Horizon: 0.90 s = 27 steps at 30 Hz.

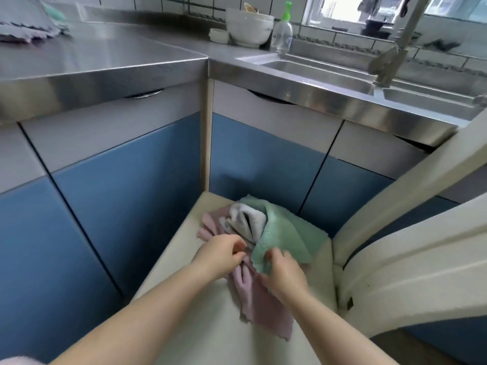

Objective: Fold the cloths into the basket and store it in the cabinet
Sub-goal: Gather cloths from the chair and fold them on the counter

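Green, pink and grey cloths lie heaped on the cream seat of a chair (pixel 210 325) that stands in the corner of a kitchen, close to blue cabinet doors (pixel 126 212). The green cloth (pixel 287 233) is draped over the right side of the heap, the grey cloth (pixel 247 219) is bunched in the middle, and the pink cloth (pixel 261 309) spreads beneath them toward the near edge of the seat. The person's right hand (pixel 283 272) pinches the near corner of the green cloth between thumb and curled fingers. The left hand (pixel 220 255) is just beside it with fingers curled at the folds where the pink and grey cloths meet; whether it actually grips fabric cannot be told. Both bare forearms reach in from the bottom of the view. The chair's curved cream backrest (pixel 411 272) rises at the right. Above the cabinets runs a stainless steel counter (pixel 105 59); more cloths (pixel 26 25) sit at its far left. A white bowl (pixel 249 29) and a clear bottle with a green pump (pixel 282 31) stand near a steel sink (pixel 316 69) with a faucet (pixel 392 54) under a window.
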Motion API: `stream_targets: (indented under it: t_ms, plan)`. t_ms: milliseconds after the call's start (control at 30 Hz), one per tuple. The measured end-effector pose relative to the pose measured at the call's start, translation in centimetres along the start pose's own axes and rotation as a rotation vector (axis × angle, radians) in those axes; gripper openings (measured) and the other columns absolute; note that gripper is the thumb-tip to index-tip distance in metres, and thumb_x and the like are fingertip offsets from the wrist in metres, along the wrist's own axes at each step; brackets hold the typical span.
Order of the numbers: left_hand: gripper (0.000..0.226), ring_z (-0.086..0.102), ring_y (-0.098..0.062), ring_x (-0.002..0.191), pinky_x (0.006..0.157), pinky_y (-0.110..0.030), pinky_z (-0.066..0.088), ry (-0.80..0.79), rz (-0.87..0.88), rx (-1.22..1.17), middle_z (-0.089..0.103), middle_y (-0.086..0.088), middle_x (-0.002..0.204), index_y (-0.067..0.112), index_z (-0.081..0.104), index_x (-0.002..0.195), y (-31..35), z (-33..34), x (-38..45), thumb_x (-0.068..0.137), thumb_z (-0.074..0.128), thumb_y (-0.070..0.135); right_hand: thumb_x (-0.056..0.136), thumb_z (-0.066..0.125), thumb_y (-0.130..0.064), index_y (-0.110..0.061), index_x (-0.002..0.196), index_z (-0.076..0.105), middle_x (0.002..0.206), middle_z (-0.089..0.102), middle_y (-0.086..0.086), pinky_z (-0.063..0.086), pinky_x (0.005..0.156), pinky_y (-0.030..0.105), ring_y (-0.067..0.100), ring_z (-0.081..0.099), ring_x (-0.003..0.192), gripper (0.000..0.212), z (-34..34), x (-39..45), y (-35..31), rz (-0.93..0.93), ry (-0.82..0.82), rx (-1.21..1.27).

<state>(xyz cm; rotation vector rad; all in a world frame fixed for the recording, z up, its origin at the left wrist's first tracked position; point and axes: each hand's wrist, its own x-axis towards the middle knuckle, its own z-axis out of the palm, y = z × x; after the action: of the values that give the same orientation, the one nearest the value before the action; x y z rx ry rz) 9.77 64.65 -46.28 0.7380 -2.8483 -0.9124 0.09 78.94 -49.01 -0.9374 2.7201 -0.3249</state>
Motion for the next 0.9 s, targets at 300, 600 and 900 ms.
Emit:
stream_targets:
  t_ms: [300, 600, 900]
  plan:
    - [0.026, 0.060, -0.007, 0.102, 0.091, -0.026, 0.047, 0.073, 0.021, -0.186, 0.067, 0.007, 0.108, 0.021, 0.065, 0.112, 0.3, 0.3, 0.7, 0.086, 0.060, 0.020, 0.086, 0.055, -0.037, -0.019, 0.077, 0.050, 0.078, 0.058, -0.002, 0.044, 0.067, 0.036, 0.020, 0.055, 0.077, 0.020, -0.2, 0.2, 0.3, -0.019, 0.246, 0.327]
    - [0.023, 0.056, -0.009, 0.103, 0.088, -0.023, 0.044, 0.185, 0.196, -0.305, 0.063, 0.004, 0.108, 0.019, 0.064, 0.108, 6.9, -2.0, 4.0, 0.086, 0.059, 0.026, 0.088, 0.060, -0.040, -0.025, 0.084, 0.058, 0.074, 0.064, -0.015, 0.047, 0.063, 0.021, 0.003, 0.060, 0.072, 0.016, -11.0, 0.9, 0.1, -0.218, 0.414, 0.496]
    - [0.018, 0.060, -0.012, 0.090, 0.079, -0.032, 0.051, 0.273, 0.194, -0.321, 0.064, 0.009, 0.094, 0.022, 0.055, 0.096, 14.3, -8.8, 8.7, 0.087, 0.056, 0.038, 0.090, 0.059, -0.020, -0.024, 0.092, 0.061, 0.081, 0.068, -0.006, 0.054, 0.069, 0.036, 0.016, 0.062, 0.074, 0.005, -22.4, 3.1, -0.3, -0.309, 0.612, 0.388]
